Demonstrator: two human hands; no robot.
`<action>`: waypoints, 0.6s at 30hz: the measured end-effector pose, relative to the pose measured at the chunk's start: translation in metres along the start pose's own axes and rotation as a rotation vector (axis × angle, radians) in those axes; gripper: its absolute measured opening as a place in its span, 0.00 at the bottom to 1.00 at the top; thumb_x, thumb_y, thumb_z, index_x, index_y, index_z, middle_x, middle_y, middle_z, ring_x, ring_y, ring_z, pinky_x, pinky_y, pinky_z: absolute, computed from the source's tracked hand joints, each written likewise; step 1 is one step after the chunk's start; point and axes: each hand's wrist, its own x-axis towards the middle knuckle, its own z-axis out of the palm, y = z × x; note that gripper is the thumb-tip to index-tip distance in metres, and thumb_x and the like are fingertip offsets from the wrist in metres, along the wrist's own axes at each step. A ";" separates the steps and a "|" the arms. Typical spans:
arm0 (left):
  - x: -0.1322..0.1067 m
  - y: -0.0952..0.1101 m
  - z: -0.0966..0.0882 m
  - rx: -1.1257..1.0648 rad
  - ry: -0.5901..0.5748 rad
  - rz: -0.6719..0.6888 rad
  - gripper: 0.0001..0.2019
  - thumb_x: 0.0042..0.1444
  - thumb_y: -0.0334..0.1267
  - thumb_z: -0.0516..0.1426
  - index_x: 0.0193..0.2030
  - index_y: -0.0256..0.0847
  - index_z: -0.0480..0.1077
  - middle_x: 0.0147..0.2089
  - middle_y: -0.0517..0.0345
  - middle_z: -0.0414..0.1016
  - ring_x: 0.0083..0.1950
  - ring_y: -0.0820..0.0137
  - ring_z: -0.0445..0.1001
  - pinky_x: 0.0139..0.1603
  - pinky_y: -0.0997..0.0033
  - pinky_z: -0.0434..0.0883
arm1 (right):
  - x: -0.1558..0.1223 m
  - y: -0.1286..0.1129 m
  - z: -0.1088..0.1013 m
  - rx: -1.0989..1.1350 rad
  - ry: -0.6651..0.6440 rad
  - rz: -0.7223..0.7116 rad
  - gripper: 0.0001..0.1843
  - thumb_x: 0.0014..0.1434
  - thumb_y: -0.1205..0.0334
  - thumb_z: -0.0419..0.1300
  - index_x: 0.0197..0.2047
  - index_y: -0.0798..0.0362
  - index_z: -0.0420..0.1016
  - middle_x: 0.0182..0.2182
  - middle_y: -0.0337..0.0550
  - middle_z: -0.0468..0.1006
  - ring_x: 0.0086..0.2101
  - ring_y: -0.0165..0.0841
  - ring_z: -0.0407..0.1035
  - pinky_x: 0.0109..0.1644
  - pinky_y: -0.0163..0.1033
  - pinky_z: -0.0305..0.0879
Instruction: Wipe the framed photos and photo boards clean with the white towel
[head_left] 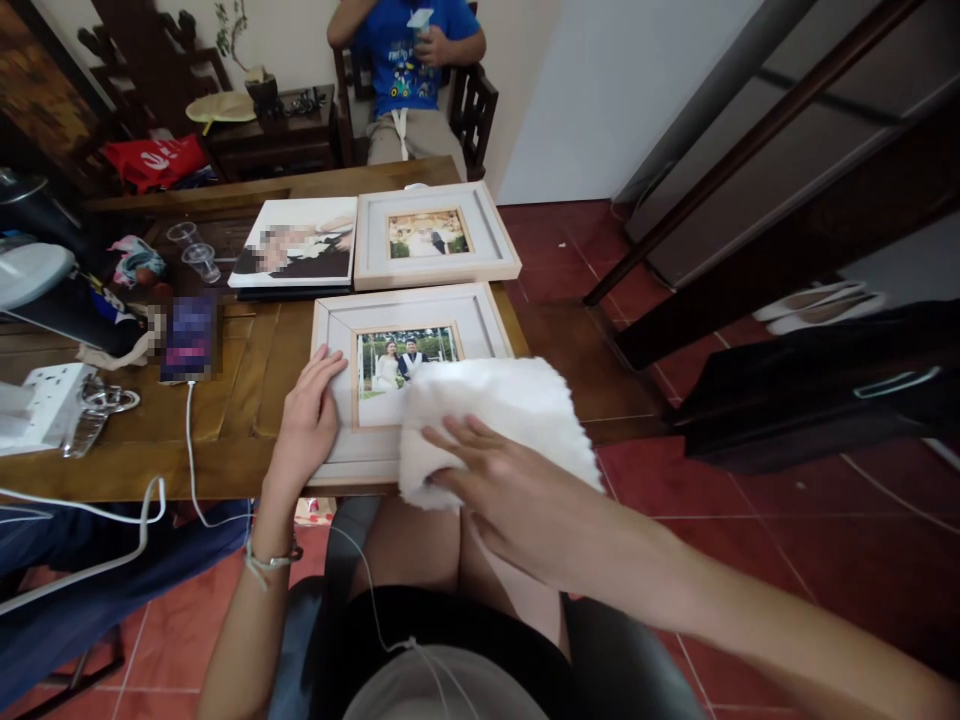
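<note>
A light wood picture frame [487,305] lies at the table's front edge, with a photo [382,365] of a couple at its middle. My left hand [309,405] grips the frame's left side, its fingers bent over the rim. Over the frame's lower right part hangs a white cloth [525,400] with a scalloped edge. My right hand [495,480] has hold of this cloth and presses it against the frame; the cloth hides that corner. A second picture frame [491,225] lies just behind, beside a white-edged photo panel [300,215].
On the wooden table [251,420] are a phone [189,335] on a white cable, plastic cups [201,262], a power strip [56,400] and a kettle [45,290]. A person in a blue shirt [405,65] sits beyond. Dark wooden bars [675,290] stand at right.
</note>
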 end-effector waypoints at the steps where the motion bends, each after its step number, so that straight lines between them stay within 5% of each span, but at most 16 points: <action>1: 0.000 0.000 0.000 -0.005 0.000 -0.015 0.20 0.63 0.26 0.46 0.57 0.41 0.70 0.62 0.49 0.71 0.70 0.63 0.61 0.71 0.46 0.58 | 0.012 -0.003 0.004 0.022 0.002 -0.034 0.19 0.52 0.77 0.55 0.45 0.60 0.79 0.60 0.62 0.69 0.62 0.50 0.61 0.68 0.57 0.53; 7: 0.001 0.002 -0.002 -0.047 -0.019 -0.073 0.18 0.64 0.30 0.47 0.57 0.43 0.71 0.61 0.51 0.72 0.70 0.63 0.61 0.71 0.49 0.59 | 0.050 -0.008 0.021 0.110 -0.046 -0.171 0.20 0.53 0.76 0.56 0.48 0.57 0.78 0.64 0.57 0.65 0.66 0.50 0.51 0.69 0.62 0.44; 12: 0.001 0.001 -0.002 -0.019 -0.041 -0.040 0.20 0.63 0.28 0.47 0.58 0.41 0.70 0.62 0.49 0.71 0.71 0.62 0.59 0.71 0.45 0.56 | 0.035 0.030 -0.016 0.127 -0.096 0.012 0.29 0.47 0.84 0.50 0.46 0.54 0.79 0.58 0.49 0.74 0.64 0.45 0.57 0.67 0.58 0.53; 15: 0.001 -0.001 -0.002 -0.023 -0.034 -0.024 0.20 0.63 0.27 0.47 0.58 0.41 0.70 0.62 0.48 0.71 0.70 0.61 0.60 0.71 0.44 0.57 | 0.040 0.067 -0.039 -0.022 0.113 0.215 0.35 0.46 0.85 0.46 0.52 0.54 0.76 0.61 0.48 0.70 0.64 0.47 0.57 0.66 0.58 0.58; 18: 0.001 -0.002 -0.002 -0.027 -0.031 -0.013 0.21 0.62 0.25 0.47 0.58 0.41 0.70 0.62 0.48 0.71 0.70 0.60 0.60 0.71 0.44 0.57 | 0.062 0.097 -0.043 -0.213 0.349 0.304 0.35 0.47 0.84 0.46 0.55 0.56 0.74 0.69 0.46 0.56 0.68 0.57 0.42 0.65 0.74 0.46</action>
